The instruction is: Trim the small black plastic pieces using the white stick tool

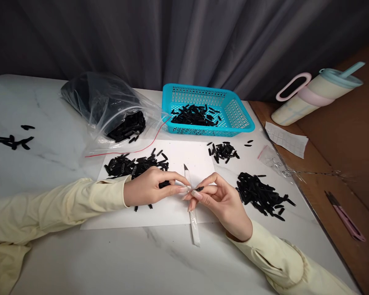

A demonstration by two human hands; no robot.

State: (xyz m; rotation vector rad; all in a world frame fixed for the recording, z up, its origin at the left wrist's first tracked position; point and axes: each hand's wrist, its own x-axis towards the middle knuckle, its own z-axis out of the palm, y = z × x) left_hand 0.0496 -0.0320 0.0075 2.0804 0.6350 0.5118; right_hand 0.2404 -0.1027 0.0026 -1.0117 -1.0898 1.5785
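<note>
Over the white sheet of paper (129, 221), my two hands meet with their fingertips close together. My right hand (223, 200) pinches a small, narrow black piece (199, 189) between thumb and fingers. The thumb and forefinger of my left hand (152, 186) are closed at the same spot; what they grip, if anything, is too small to tell. Beneath the hands lies a knife with a pointed dark blade and a white wrapped handle (194, 233), its middle hidden by my fingers. A pile of similar black pieces (123, 166) spreads beside and behind my left hand.
A blue perforated basket (247, 125) with black pieces stands at the back, beside a clear zip bag (101, 98) of more. Further piles lie right (261, 194), back right (223, 151) and far left (15, 142). A tumbler (310, 98) and pink-handled tweezers (346, 219) are at right.
</note>
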